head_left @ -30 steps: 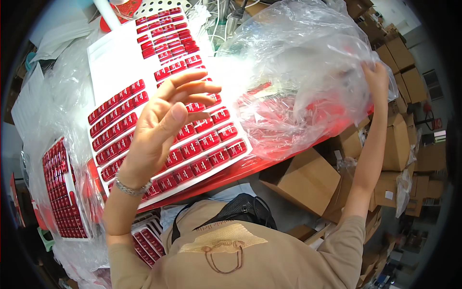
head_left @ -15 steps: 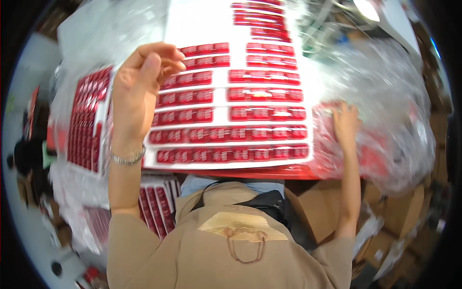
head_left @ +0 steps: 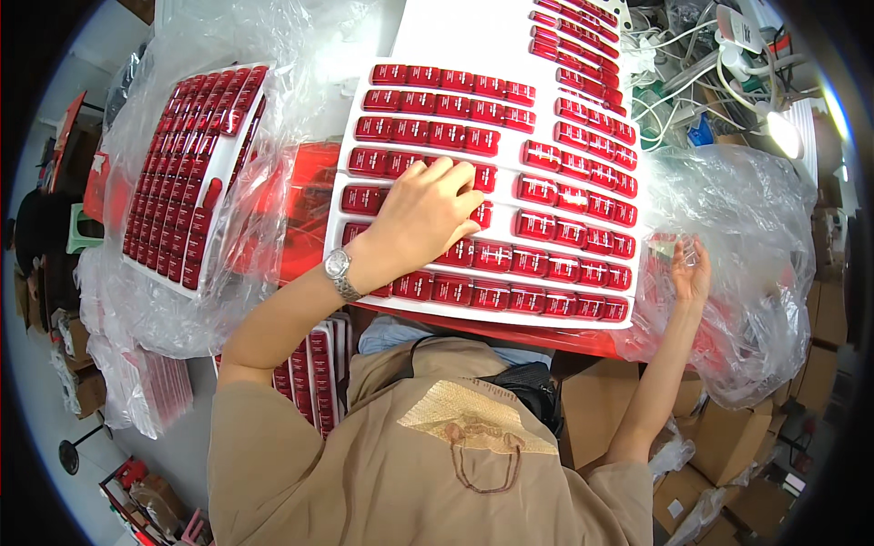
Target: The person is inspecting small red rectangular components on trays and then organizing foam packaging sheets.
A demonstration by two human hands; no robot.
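Rows of red pieces are covering much of a white board mid-frame, the lowest row running nearly across and several above leaving a white gap, while the left hand is resting over them with bent fingers, whether pinching one cannot be told. At right, the right hand is hovering by clear plastic with half-curled fingers, its grip unclear. The red table is showing beneath, another board slanting at left, cables and a lit lamp crowding the upper right, cardboard boxes standing lower right.

Tan short-sleeved shirt, gold patch, brown cord loop; silver wristwatch.
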